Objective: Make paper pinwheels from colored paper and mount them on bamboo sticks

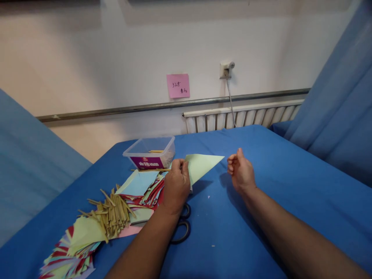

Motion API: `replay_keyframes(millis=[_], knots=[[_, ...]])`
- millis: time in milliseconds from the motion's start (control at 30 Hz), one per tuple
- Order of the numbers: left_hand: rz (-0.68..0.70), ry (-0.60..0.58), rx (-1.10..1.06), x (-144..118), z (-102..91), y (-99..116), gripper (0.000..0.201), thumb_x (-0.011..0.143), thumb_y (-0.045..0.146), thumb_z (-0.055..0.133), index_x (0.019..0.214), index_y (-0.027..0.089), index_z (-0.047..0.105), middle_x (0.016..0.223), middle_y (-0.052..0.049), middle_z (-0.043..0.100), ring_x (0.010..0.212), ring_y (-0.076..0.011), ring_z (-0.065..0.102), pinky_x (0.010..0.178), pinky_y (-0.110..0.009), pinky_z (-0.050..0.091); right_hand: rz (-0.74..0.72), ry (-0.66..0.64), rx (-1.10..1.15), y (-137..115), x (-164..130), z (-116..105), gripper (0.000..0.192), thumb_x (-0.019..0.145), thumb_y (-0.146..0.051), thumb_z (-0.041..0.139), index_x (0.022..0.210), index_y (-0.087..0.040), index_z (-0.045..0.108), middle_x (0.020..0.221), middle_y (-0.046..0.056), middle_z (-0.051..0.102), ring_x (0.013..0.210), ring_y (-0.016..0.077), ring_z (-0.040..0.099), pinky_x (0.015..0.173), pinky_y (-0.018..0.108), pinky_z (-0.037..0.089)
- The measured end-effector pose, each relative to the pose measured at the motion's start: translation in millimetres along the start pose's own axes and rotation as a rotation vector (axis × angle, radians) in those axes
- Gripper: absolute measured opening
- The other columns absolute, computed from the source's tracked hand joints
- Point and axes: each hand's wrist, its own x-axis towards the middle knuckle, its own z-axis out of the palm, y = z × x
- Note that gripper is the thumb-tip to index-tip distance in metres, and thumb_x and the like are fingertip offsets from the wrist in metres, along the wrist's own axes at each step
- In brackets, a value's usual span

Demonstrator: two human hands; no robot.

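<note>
At frame centre the left hand [176,185] pinches a pale green paper triangle [200,166] by one corner, lifting it off the blue table [261,217], while the right hand [240,172] hovers beside it, loosely curled and holding nothing.

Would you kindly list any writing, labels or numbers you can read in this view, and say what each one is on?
"32" followed by handwritten characters too small to read: pink sticky note on the wall.
White print, too blurred to read: purple label on the clear plastic box.
No other text is visible.
</note>
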Motion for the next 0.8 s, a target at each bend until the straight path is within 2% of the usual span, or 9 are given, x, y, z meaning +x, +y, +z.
replay_keyframes(millis=[133, 200, 333, 433, 533, 600, 633, 700, 800], knots=[[0.025, -0.042, 0.013, -2, -0.1, 3, 0.022, 0.094, 0.034, 0.040, 0.096, 0.020, 0.056, 0.080, -0.007, 0.068, 0.071, -0.0228, 0.064, 0.063, -0.030, 0.038, 0.134, -0.312, -0.125, 17, -25, 14, 0.041, 0.074, -0.057, 0.067, 0.067, -0.018, 0.055, 0.053, -0.004, 0.051, 0.040, 0.0074, 0.039, 0.038, 0.022, 0.027], [0.036, -0.062, 0.011, -3, 0.1, 5, 0.021, 0.094, 0.034, 0.039, 0.095, 0.020, 0.055, 0.080, -0.007, 0.068, 0.069, -0.0219, 0.063, 0.063, -0.030, 0.037, 0.103, -0.287, -0.132, 20, -27, 15, 0.038, 0.074, -0.052, 0.069, 0.066, -0.019, 0.053, 0.051, -0.006, 0.048, 0.040, 0.0069, 0.037, 0.039, 0.022, 0.027], [0.024, -0.065, 0.006, -2, 0.3, 4, 0.022, 0.094, 0.035, 0.039, 0.093, 0.020, 0.055, 0.078, -0.006, 0.066, 0.068, -0.0214, 0.062, 0.062, -0.030, 0.037, 0.004, -0.053, -0.072, 10, -4, 1, 0.034, 0.073, -0.047, 0.069, 0.067, -0.020, 0.049, 0.055, -0.006, 0.048, 0.042, 0.0067, 0.036, 0.039, 0.021, 0.028], [0.005, -0.039, -0.022, 0, 0.5, 2, 0.022, 0.094, 0.036, 0.040, 0.094, 0.021, 0.055, 0.077, -0.005, 0.066, 0.072, -0.0220, 0.063, 0.062, -0.029, 0.037, 0.022, 0.085, 0.010, 2, 5, -4, 0.036, 0.075, -0.053, 0.064, 0.070, -0.021, 0.049, 0.060, -0.004, 0.049, 0.042, 0.0069, 0.038, 0.038, 0.020, 0.028], [-0.001, -0.051, -0.045, 0, 1.2, 2, 0.022, 0.094, 0.036, 0.040, 0.093, 0.020, 0.055, 0.078, -0.006, 0.066, 0.072, -0.0217, 0.063, 0.063, -0.029, 0.038, 0.173, -0.091, 0.036, 7, -12, 7, 0.046, 0.075, -0.065, 0.058, 0.074, -0.019, 0.054, 0.063, -0.002, 0.055, 0.042, 0.0078, 0.042, 0.036, 0.021, 0.027], [0.006, -0.083, -0.054, -1, 1.4, 4, 0.023, 0.094, 0.035, 0.039, 0.092, 0.020, 0.055, 0.079, -0.006, 0.066, 0.070, -0.0212, 0.062, 0.064, -0.030, 0.039, 0.279, -0.267, 0.005, 14, -27, 16, 0.047, 0.072, -0.064, 0.064, 0.077, -0.018, 0.057, 0.063, -0.001, 0.057, 0.042, 0.0082, 0.043, 0.035, 0.022, 0.027], [0.012, -0.097, -0.057, -2, 1.3, 5, 0.023, 0.094, 0.035, 0.039, 0.091, 0.020, 0.055, 0.079, -0.006, 0.066, 0.070, -0.0211, 0.062, 0.064, -0.030, 0.039, 0.299, -0.297, -0.002, 17, -32, 19, 0.044, 0.071, -0.060, 0.068, 0.078, -0.017, 0.058, 0.064, 0.000, 0.059, 0.043, 0.0087, 0.045, 0.037, 0.022, 0.029], [0.025, -0.120, -0.058, -1, 0.7, 6, 0.023, 0.094, 0.036, 0.040, 0.092, 0.020, 0.056, 0.080, -0.006, 0.067, 0.070, -0.0209, 0.062, 0.064, -0.030, 0.039, 0.253, -0.262, -0.016, 17, -33, 19, 0.039, 0.070, -0.053, 0.072, 0.081, -0.017, 0.061, 0.072, 0.003, 0.063, 0.053, 0.0114, 0.053, 0.044, 0.023, 0.038], [0.075, -0.181, -0.014, 1, -0.9, 6, 0.022, 0.094, 0.036, 0.040, 0.092, 0.021, 0.056, 0.081, -0.006, 0.068, 0.072, -0.0210, 0.063, 0.064, -0.029, 0.039, 0.011, -0.166, -0.208, 5, -13, 6, 0.037, 0.072, -0.047, 0.071, 0.092, -0.017, 0.067, 0.085, 0.007, 0.068, 0.071, 0.0174, 0.062, 0.063, 0.031, 0.049]])
